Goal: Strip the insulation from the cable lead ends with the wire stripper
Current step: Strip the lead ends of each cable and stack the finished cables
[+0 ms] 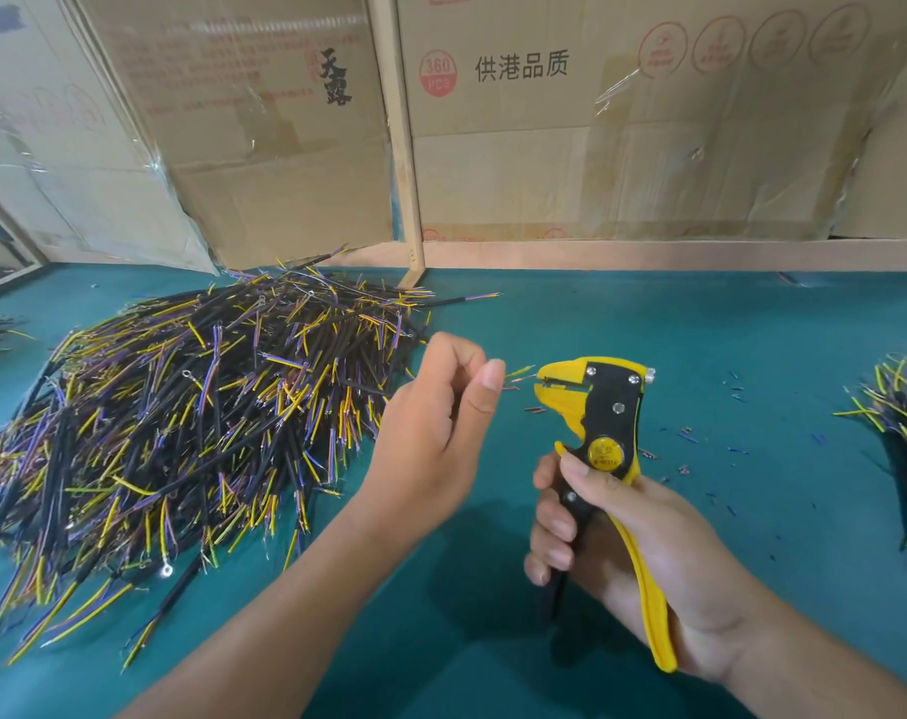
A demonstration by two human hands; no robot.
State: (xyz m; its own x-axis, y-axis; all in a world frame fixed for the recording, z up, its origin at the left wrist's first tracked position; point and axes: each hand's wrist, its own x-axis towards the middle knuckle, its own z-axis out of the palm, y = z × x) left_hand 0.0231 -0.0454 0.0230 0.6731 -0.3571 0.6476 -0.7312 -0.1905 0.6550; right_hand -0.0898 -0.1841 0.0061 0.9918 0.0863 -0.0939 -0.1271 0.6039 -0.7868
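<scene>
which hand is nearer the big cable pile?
Left. The left hand hovers at the cable pile's right edge; the right hand, gripping the wire stripper, is farther right.

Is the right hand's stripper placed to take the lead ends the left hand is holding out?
Probably yes: the wire stripper in the right hand faces the lead ends pinched by the left hand, with nothing between them.

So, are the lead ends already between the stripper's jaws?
No, the lead ends pinched by the left hand stop just short of the stripper, whose jaws stand open.
</scene>
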